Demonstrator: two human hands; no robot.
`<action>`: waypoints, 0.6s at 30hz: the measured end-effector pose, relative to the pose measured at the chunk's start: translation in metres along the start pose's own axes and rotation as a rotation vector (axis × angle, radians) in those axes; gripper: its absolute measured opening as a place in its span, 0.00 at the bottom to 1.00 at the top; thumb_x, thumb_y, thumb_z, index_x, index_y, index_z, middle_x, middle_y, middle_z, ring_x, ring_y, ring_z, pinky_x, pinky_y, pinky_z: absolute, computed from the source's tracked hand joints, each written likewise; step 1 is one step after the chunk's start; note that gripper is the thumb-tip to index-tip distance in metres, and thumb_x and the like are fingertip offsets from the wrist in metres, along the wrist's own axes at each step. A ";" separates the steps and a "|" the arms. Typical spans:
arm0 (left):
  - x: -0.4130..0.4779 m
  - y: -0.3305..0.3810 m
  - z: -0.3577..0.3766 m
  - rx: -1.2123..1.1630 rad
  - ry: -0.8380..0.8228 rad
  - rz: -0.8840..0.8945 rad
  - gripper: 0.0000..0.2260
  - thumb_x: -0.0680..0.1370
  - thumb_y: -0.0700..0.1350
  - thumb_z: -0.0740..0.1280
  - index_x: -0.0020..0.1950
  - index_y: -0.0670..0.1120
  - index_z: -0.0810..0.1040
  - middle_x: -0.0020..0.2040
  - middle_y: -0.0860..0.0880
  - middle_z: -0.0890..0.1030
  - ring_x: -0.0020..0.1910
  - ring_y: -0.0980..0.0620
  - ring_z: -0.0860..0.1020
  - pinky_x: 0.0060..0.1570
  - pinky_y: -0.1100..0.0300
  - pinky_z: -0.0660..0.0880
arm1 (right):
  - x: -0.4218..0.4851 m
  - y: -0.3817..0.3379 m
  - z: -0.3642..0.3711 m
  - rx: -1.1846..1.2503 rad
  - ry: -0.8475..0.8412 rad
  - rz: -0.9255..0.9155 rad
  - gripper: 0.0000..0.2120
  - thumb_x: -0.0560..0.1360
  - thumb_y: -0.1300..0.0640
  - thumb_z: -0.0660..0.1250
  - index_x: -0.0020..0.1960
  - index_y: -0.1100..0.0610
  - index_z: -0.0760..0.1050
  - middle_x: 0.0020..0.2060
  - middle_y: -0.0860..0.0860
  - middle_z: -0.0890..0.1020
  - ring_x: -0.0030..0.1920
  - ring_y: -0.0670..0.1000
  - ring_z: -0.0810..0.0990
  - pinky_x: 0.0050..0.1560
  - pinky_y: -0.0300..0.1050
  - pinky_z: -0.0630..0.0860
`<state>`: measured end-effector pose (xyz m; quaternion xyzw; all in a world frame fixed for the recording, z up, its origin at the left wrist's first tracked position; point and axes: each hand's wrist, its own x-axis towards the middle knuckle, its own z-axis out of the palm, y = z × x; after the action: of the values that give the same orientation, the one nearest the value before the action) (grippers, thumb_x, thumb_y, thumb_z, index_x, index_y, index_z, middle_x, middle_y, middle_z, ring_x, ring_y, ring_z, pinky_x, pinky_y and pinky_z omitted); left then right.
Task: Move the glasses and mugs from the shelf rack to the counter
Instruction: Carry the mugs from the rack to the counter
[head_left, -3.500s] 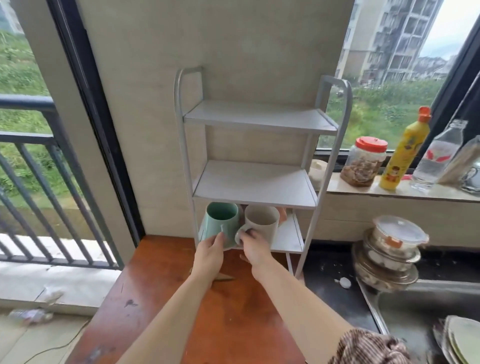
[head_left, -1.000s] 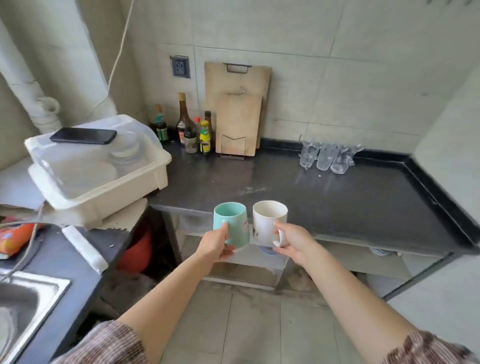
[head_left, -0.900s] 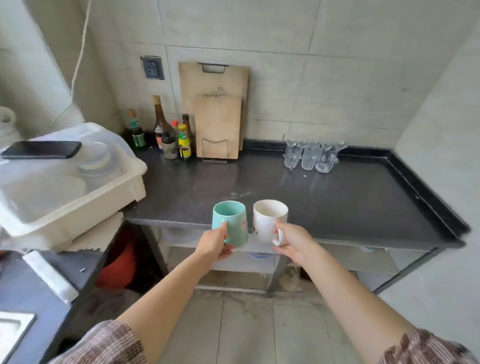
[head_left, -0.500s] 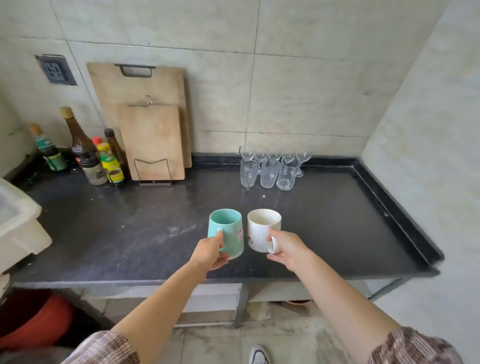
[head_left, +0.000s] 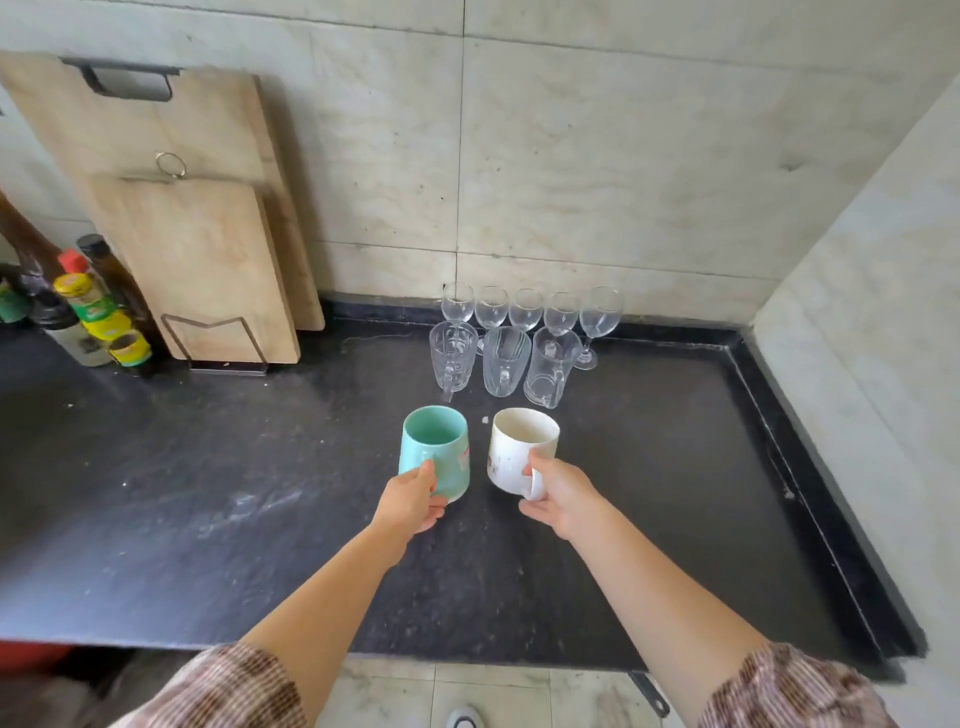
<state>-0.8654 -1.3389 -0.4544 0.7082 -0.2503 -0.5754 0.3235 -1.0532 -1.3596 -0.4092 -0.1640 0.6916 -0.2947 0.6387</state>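
My left hand (head_left: 411, 503) grips a teal mug (head_left: 435, 448) by its near side. My right hand (head_left: 562, 494) holds a white mug (head_left: 519, 448) by its handle. Both mugs stand upright side by side over the middle of the dark counter (head_left: 208, 493); whether they touch it I cannot tell. Just behind them stand three clear glass mugs (head_left: 501, 360), and behind those a row of several wine glasses (head_left: 527, 310) against the wall. The shelf rack is out of view.
Two wooden cutting boards (head_left: 197, 260) lean on the wall at the back left in a wire stand. Sauce bottles (head_left: 88, 306) cluster at the far left. The counter has a raised black edge (head_left: 810, 467) along the right wall.
I took both mugs off the rack, turned to the counter and came close. The mugs have moved forward and down over the counter, near the glass mugs.
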 end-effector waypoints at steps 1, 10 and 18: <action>0.004 0.000 0.002 0.020 0.007 0.019 0.15 0.80 0.54 0.56 0.43 0.46 0.75 0.41 0.43 0.81 0.39 0.47 0.78 0.37 0.60 0.76 | 0.005 -0.002 0.001 0.021 -0.006 0.003 0.14 0.78 0.51 0.64 0.53 0.63 0.75 0.64 0.59 0.70 0.61 0.62 0.74 0.56 0.50 0.76; 0.031 -0.003 0.023 0.071 -0.018 0.085 0.17 0.81 0.53 0.53 0.53 0.45 0.76 0.47 0.44 0.81 0.46 0.48 0.79 0.46 0.57 0.75 | 0.037 -0.005 0.011 0.078 -0.027 -0.013 0.12 0.79 0.54 0.64 0.55 0.63 0.73 0.62 0.56 0.73 0.60 0.56 0.72 0.66 0.53 0.72; 0.044 -0.003 0.027 0.058 -0.031 0.071 0.14 0.82 0.53 0.51 0.56 0.47 0.73 0.53 0.46 0.79 0.53 0.48 0.77 0.52 0.53 0.73 | 0.053 0.006 0.003 -0.081 -0.051 -0.020 0.12 0.80 0.54 0.61 0.52 0.63 0.75 0.60 0.55 0.71 0.64 0.55 0.71 0.62 0.49 0.72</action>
<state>-0.8826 -1.3736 -0.4887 0.6989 -0.2969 -0.5671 0.3192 -1.0562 -1.3875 -0.4545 -0.2041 0.6849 -0.2686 0.6459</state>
